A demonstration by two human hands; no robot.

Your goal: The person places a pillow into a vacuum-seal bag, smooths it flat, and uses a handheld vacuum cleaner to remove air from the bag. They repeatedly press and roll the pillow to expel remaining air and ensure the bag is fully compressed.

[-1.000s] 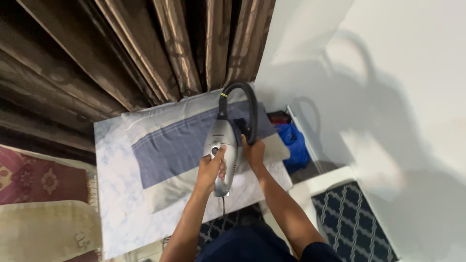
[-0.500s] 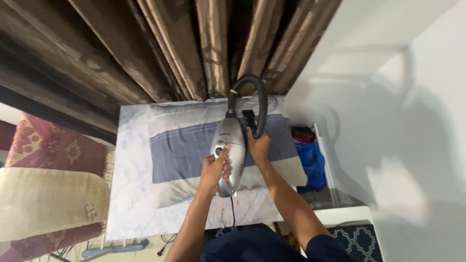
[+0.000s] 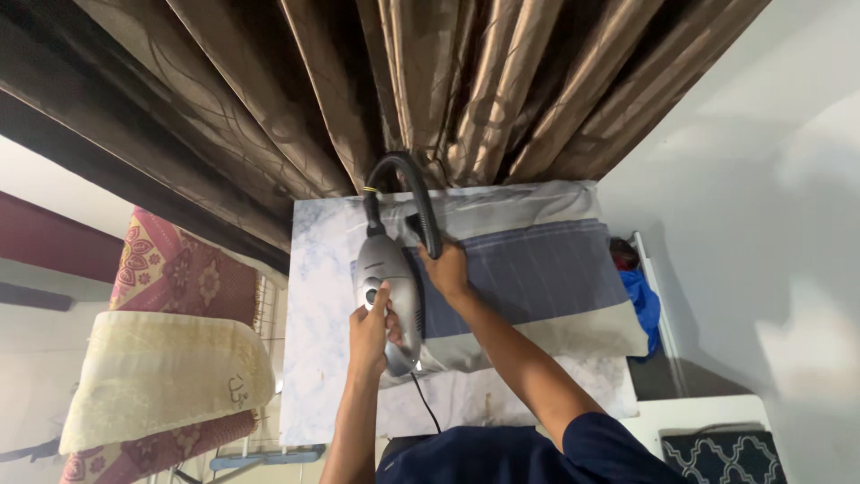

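Silver handheld vacuum gripped by left hand over pillow.

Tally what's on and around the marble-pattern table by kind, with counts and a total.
Handheld vacuum, held by left hand, hose gripped by right hand: 1
Striped pillow: 1
Marble-pattern table: 1
Brown curtain: 1
Folded rugs or mats on the rack at left: 2
Blue bag: 1
Total: 7

Dim warm indoor light; soft shadows on right wall; edges stretched.
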